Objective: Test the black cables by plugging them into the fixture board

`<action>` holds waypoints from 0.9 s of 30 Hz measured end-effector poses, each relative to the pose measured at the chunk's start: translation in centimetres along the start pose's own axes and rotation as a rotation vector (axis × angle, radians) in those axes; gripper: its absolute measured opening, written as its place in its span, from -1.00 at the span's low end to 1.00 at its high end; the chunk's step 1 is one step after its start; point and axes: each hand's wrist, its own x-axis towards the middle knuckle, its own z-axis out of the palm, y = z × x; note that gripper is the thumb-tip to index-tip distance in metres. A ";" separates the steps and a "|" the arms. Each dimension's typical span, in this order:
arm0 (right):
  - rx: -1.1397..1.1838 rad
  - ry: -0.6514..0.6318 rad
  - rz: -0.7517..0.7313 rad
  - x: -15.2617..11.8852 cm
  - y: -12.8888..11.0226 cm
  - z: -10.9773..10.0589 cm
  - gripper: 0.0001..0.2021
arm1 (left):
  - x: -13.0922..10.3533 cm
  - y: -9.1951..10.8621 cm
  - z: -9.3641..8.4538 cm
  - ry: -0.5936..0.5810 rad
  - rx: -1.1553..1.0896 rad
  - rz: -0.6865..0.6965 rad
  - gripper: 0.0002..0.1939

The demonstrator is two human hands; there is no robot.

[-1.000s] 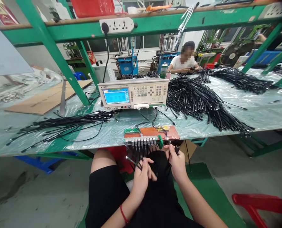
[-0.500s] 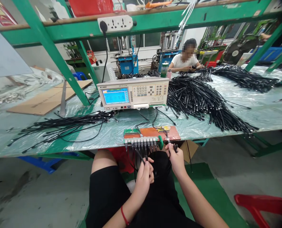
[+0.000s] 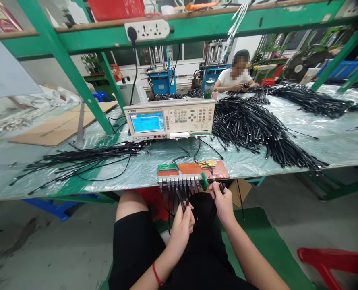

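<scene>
Lower centre of the frame: your left hand [image 3: 182, 225], red cord bracelet [image 3: 157, 274] at the wrist, is closed around slim black cables [image 3: 180, 196], their upper lengths angled up toward the board. Just right of it, your right hand [image 3: 223, 203] pinches with thumb and forefinger by the board's right end and grips dark cable ends [image 3: 222, 188]; whether its fingertips touch the board, you cannot tell from here. The orange-brown flat circuit board [image 3: 191, 167] lies at the table [image 3: 311, 147] edge, black leads hanging from its row of silver metal ports [image 3: 179, 179]. A green plastic ring [image 3: 204, 181] stands near your right hand. Centre: beige box-shaped instrument [image 3: 171, 119], blue screen lit. Right of it, a large heap of black cables [image 3: 248, 125]; at left, a smaller black cable bundle [image 3: 88, 156].
</scene>
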 end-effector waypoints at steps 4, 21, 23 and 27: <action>0.005 0.016 0.005 -0.2 0.0 0.0 -0.46 | -0.1 0.3 -0.1 0.009 -0.036 -0.038 -0.37; 0.048 0.030 0.047 -0.1 -0.6 0.3 -0.46 | -0.2 0.3 0.0 0.018 -0.054 -0.035 -0.38; 0.053 0.008 0.073 0.2 -1.0 0.0 -0.46 | -0.2 0.4 0.0 0.018 -0.055 -0.031 -0.40; 0.049 -0.064 0.138 1.1 -1.8 -0.8 -0.47 | -0.2 0.4 0.2 0.027 -0.072 -0.021 -0.43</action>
